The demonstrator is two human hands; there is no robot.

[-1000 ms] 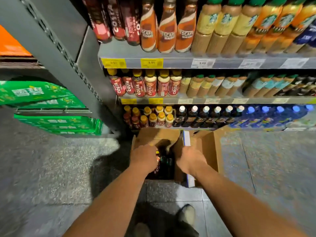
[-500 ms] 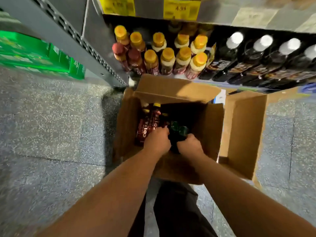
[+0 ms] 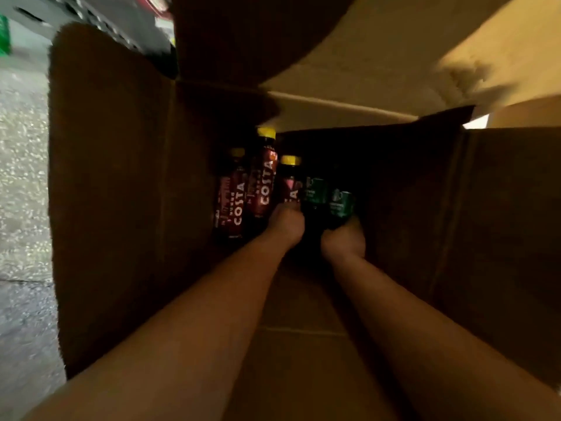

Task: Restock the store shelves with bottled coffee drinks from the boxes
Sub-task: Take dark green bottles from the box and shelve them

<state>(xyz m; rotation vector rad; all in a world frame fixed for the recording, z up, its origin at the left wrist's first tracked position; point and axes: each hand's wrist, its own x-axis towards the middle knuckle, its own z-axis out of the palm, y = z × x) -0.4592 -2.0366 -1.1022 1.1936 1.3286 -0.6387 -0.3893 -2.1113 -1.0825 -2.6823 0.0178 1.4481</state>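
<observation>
Reaching deep in the cardboard box (image 3: 121, 177): your left hand (image 3: 287, 223) clasps a red Costa bottle (image 3: 290, 183), your right hand (image 3: 343, 240) a green-labelled bottle (image 3: 341, 203). Grip each body firmly; lift both straight up, clear of the neighbouring bottles (image 3: 264, 183).

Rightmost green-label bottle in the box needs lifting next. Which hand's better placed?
Right. The right hand curls round the base of the rightmost green-labelled dark bottle in the brown cardboard box. The left hand sits by a red yellow-capped Costa bottle, one bottle further off.
</observation>
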